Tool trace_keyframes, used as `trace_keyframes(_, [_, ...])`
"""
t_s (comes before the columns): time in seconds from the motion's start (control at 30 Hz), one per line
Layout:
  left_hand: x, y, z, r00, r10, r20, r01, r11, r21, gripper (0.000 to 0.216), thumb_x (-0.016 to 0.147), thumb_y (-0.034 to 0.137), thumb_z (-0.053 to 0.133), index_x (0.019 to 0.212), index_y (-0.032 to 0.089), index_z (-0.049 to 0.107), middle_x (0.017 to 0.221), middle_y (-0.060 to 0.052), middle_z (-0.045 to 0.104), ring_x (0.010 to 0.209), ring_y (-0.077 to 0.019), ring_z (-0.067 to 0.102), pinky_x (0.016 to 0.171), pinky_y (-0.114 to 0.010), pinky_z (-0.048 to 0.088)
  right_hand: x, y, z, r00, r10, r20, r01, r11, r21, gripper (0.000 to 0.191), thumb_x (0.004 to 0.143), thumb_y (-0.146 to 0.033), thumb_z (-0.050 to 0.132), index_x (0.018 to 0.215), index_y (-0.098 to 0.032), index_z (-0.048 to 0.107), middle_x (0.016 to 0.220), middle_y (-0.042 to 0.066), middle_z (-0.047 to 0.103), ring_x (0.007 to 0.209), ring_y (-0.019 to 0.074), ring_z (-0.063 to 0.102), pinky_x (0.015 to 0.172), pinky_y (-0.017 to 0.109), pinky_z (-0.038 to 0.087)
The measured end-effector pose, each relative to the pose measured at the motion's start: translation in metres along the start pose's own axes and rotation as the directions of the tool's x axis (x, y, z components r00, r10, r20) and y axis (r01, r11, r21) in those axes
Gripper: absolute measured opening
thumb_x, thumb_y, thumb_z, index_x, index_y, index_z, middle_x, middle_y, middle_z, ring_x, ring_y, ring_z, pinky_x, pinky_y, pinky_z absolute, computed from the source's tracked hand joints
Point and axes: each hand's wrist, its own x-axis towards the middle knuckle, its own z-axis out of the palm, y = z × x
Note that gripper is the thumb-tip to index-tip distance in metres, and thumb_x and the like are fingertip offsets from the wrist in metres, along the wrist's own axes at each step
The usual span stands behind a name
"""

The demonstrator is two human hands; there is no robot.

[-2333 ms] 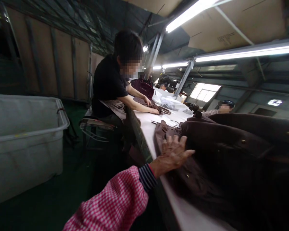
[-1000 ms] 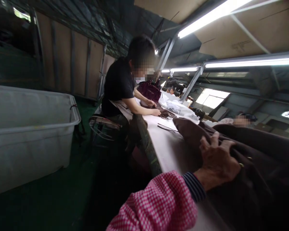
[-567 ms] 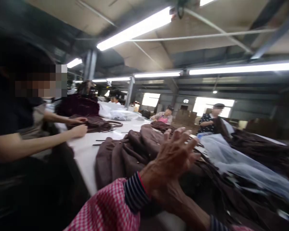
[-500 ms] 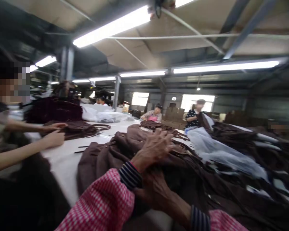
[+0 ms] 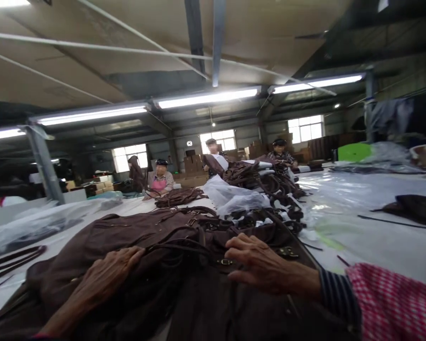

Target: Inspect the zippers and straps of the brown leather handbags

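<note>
Dark brown bags (image 5: 128,227) with straps and brass-coloured buckles lie heaped in front of me. My left hand (image 5: 111,270) rests flat on the bag to the left, its fingers stretched out and touching the brown material. Over the bag on the right, my right hand (image 5: 257,263) is open, with a gap between thumb and fingers. A small buckle (image 5: 225,262) shows just left of that hand, and a metal clasp (image 5: 287,252) lies beyond its wrist. Thin straps (image 5: 181,244) run between the two hands. Neither hand has anything in its grasp.
Clear plastic sheeting (image 5: 246,196) lies beside a tall pile of brown straps and bags (image 5: 266,177). More plastic (image 5: 39,225) covers the table at left. Several people (image 5: 159,180) work at the far side. A loose dark piece (image 5: 412,210) lies at right.
The view has swung to the right. My hands, close together and overlapping before, are now apart, left and right on the brown bags. The co-worker at the left has gone out of view.
</note>
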Motion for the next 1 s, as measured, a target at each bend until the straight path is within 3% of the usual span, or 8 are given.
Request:
trace_keyframes(0.07, [-0.001, 0.001, -0.002, 1.000, -0.014, 0.016, 0.014, 1.000, 0.023, 0.059, 0.093, 0.022, 0.033, 0.148, 0.030, 0.053, 0.154, -0.008, 0.049, 0.133, -0.0360, 0.052, 0.105, -0.057, 0.042, -0.025, 0.024, 0.022, 0.996, 0.090, 0.024, -0.089, 0.996, -0.027, 0.037, 0.092, -0.048, 0.068, 0.119, -0.023, 0.062, 0.133, 0.007, 0.059, 0.119, 0.0282, 0.052, 0.101, 0.046, 0.041])
trace_keyframes(0.17, [-0.007, 0.007, -0.010, 0.997, -0.050, 0.057, 0.048, 0.998, 0.039, 0.059, 0.093, 0.018, 0.032, 0.148, 0.030, 0.052, 0.156, -0.007, 0.047, 0.138, -0.0316, 0.047, 0.109, -0.052, 0.040, -0.048, 0.039, 0.061, 0.998, 0.059, 0.024, -0.058, 0.997, -0.053, 0.041, 0.091, -0.051, 0.068, 0.121, -0.023, 0.063, 0.137, 0.010, 0.058, 0.126, 0.0334, 0.049, 0.106, 0.053, 0.039])
trace_keyframes(0.27, [-0.012, 0.014, -0.019, 0.992, -0.095, 0.078, 0.089, 0.993, 0.077, 0.058, 0.095, 0.018, 0.032, 0.147, 0.031, 0.052, 0.156, -0.005, 0.048, 0.141, -0.0272, 0.046, 0.111, -0.046, 0.039, -0.053, 0.042, 0.079, 0.999, 0.052, 0.002, -0.052, 0.998, -0.027, 0.043, 0.092, -0.051, 0.066, 0.125, -0.024, 0.062, 0.143, 0.011, 0.056, 0.133, 0.0361, 0.046, 0.110, 0.057, 0.037])
trace_keyframes(0.4, [-0.017, 0.021, -0.027, 0.991, -0.120, 0.060, 0.115, 0.990, 0.084, 0.057, 0.095, 0.018, 0.032, 0.144, 0.036, 0.055, 0.155, -0.002, 0.049, 0.142, -0.0242, 0.046, 0.113, -0.043, 0.038, -0.048, 0.046, 0.086, 0.997, 0.075, -0.001, -0.075, 0.997, 0.015, 0.040, 0.087, -0.051, 0.071, 0.117, -0.026, 0.064, 0.138, 0.008, 0.060, 0.130, 0.0374, 0.050, 0.107, 0.060, 0.041])
trace_keyframes(0.57, [-0.018, 0.023, -0.025, 0.991, -0.130, 0.036, 0.124, 0.984, 0.125, 0.058, 0.095, 0.014, 0.033, 0.145, 0.033, 0.055, 0.154, -0.003, 0.050, 0.141, -0.0239, 0.047, 0.111, -0.040, 0.039, -0.049, 0.053, 0.096, 0.997, 0.035, -0.075, -0.040, 0.997, -0.066, 0.042, 0.086, -0.048, 0.073, 0.122, -0.028, 0.065, 0.139, 0.009, 0.062, 0.130, 0.0396, 0.052, 0.105, 0.059, 0.045])
trace_keyframes(0.83, [-0.016, 0.021, -0.019, 0.996, -0.091, -0.001, 0.090, 0.987, 0.137, 0.059, 0.093, 0.010, 0.036, 0.144, 0.034, 0.055, 0.152, -0.004, 0.052, 0.138, -0.0247, 0.048, 0.107, -0.039, 0.042, -0.050, 0.052, 0.085, 0.997, -0.067, -0.042, 0.057, 0.977, -0.206, 0.047, 0.084, -0.045, 0.075, 0.126, -0.025, 0.065, 0.137, 0.011, 0.064, 0.124, 0.0412, 0.058, 0.096, 0.057, 0.053])
trace_keyframes(1.0, [-0.016, 0.032, -0.027, 0.996, -0.085, 0.008, 0.084, 0.987, 0.135, 0.058, 0.094, 0.010, 0.036, 0.144, 0.032, 0.054, 0.150, -0.005, 0.052, 0.131, -0.0257, 0.050, 0.102, -0.039, 0.042, -0.058, 0.062, 0.104, 0.993, -0.077, -0.085, 0.056, 0.973, -0.225, 0.048, 0.088, -0.045, 0.072, 0.132, -0.028, 0.061, 0.139, 0.008, 0.063, 0.126, 0.0391, 0.057, 0.098, 0.056, 0.052])
